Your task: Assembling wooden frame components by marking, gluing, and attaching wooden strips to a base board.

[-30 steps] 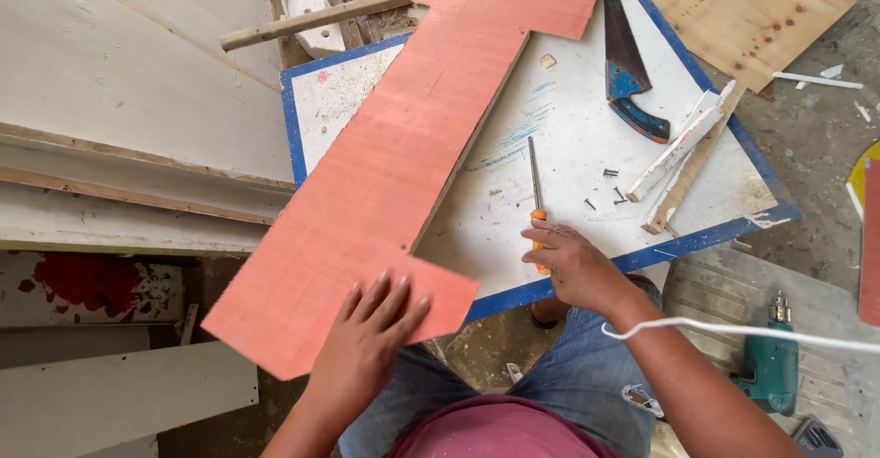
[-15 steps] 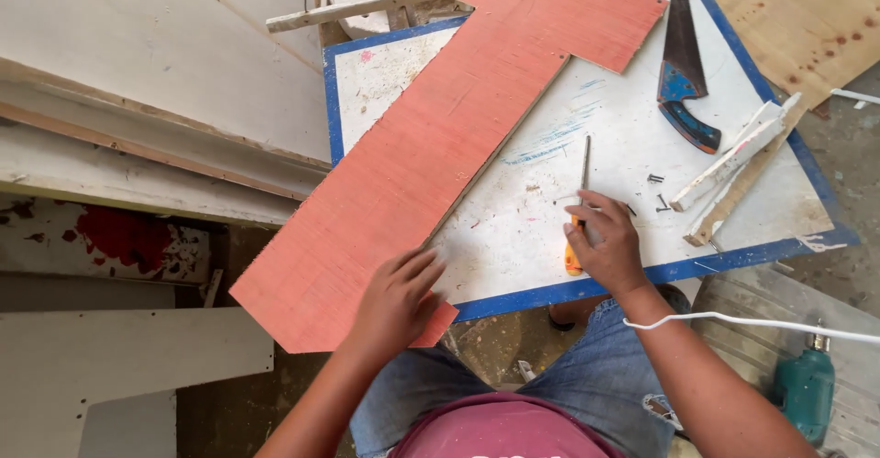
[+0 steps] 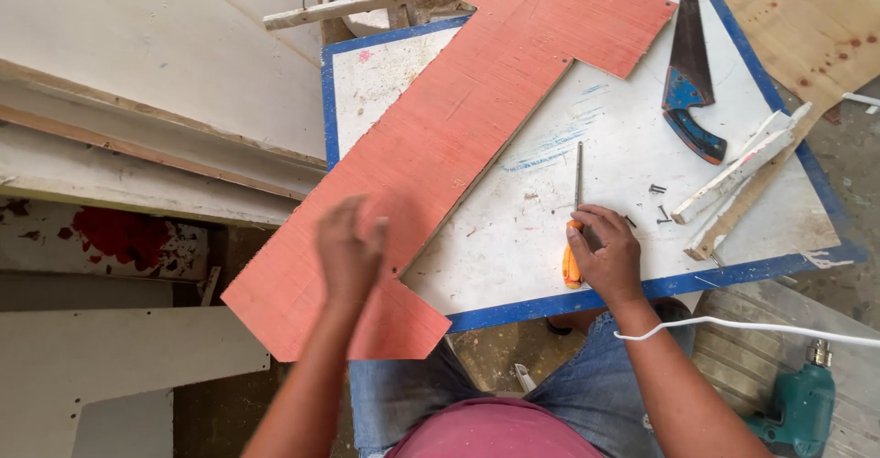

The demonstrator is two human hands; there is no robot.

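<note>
Resting on the white table with a blue painted edge, the right hand has its fingers closed around the orange handle of a screwdriver, whose metal shaft lies flat on the table and points away from the person. The left hand is blurred above the long red board; its fingers look loosely spread and hold nothing, but I cannot tell if they touch the board. The board lies diagonally, one end past the near table edge. A handsaw with a blue handle, some pale wood strips and a few small screws are on the right part. Pale plywood sheets are stacked at the left. A green power drill lies on the floor at the lower right, and a white cable passes over the right arm.
</note>
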